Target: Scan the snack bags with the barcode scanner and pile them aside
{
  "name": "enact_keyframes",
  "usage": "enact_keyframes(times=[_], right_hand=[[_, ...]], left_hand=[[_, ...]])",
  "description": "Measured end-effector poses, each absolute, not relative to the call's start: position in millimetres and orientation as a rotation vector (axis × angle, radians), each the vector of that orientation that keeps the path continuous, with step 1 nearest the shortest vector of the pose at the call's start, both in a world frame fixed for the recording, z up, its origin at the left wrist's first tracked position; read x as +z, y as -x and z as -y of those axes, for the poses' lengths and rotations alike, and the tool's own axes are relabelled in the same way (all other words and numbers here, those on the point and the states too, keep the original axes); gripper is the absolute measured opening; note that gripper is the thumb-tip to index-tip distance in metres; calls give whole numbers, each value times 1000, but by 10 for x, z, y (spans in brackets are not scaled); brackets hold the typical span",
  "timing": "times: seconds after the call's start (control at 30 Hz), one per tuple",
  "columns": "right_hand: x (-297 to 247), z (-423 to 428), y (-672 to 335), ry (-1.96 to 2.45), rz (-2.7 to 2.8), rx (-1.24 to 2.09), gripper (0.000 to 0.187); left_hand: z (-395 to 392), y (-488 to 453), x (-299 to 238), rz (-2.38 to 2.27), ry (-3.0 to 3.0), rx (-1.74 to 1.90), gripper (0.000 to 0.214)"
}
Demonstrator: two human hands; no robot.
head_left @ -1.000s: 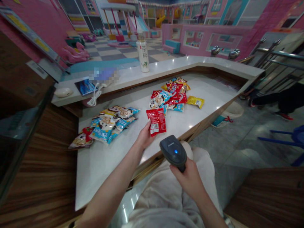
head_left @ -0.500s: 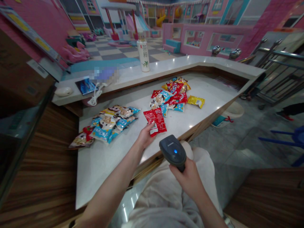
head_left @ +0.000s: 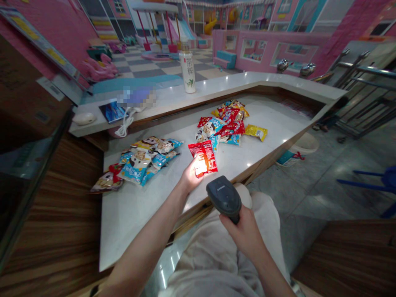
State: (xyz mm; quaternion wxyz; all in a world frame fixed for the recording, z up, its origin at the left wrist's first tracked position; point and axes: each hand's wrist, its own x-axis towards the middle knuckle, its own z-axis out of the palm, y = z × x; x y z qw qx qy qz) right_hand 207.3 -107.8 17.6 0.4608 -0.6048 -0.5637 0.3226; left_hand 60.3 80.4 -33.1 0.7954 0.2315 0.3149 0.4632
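My left hand (head_left: 189, 176) grips a red snack packet (head_left: 209, 156) by its lower left edge, with the printed back facing up over the white counter (head_left: 130, 222). A bright patch of light covers the packet's lower left part. In my right hand (head_left: 243, 231) is a dark grey barcode scanner (head_left: 223, 196), its head aimed at the packet from just below and to the right. Beyond the packet lies a pile of red, blue and yellow snack packets (head_left: 230, 123). Left of my left hand is another pile of mostly blue and white snack packets (head_left: 136, 165).
A yellow packet (head_left: 256, 132) lies right of the far pile. On the raised ledge stand a white bottle (head_left: 188, 72), a white cable (head_left: 125, 123) and a computer mouse (head_left: 84, 119). A white bucket (head_left: 298, 150) is on the floor, right of the counter.
The scanner's light now shines brightly on the red packet, and the blue lamp on top of the scanner has gone dark. Both hands stay almost in place.
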Motion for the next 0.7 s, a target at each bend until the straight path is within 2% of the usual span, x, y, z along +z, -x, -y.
enact_keyframes(times=[0.07,0.2,0.47,0.6,0.7], right_hand=[[175,1078,-2075,1488,1390,792,14],[163,1079,-2075,1498,1396,783,15],[143,1100,-2083,1512,1396,779,16],[176,1127,-2123,1549,1390,747,15],[201,1149,-2166,1556,1375,718,12]], left_hand=[[-782,-600,-330,-706,-501,1054,45],[-785,-657,-258,-667,-468,1071,37],[-809,-726,-185,-723,-520,1072,39],[-741,-610,-64,-884,-720,1200,37],[-668,-343,82,-1037,-1244,1315,49]])
